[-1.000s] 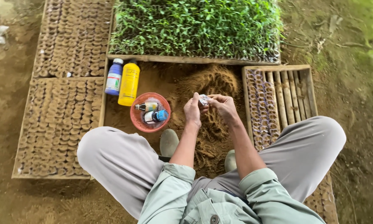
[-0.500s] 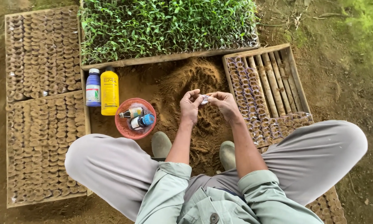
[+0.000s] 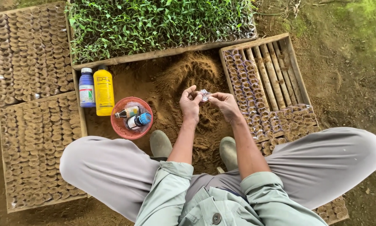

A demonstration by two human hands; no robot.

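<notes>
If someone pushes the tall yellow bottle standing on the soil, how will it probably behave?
The yellow bottle is tall and narrow and stands upright on loose brown soil, so a push near its top would probably tip it. It looks like smooth plastic, so it may feel slippery. Once on its side, its round body would likely roll toward the blue bottle beside it.

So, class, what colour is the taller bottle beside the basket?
Yellow: the taller bottle, clearest in the head view.
</notes>
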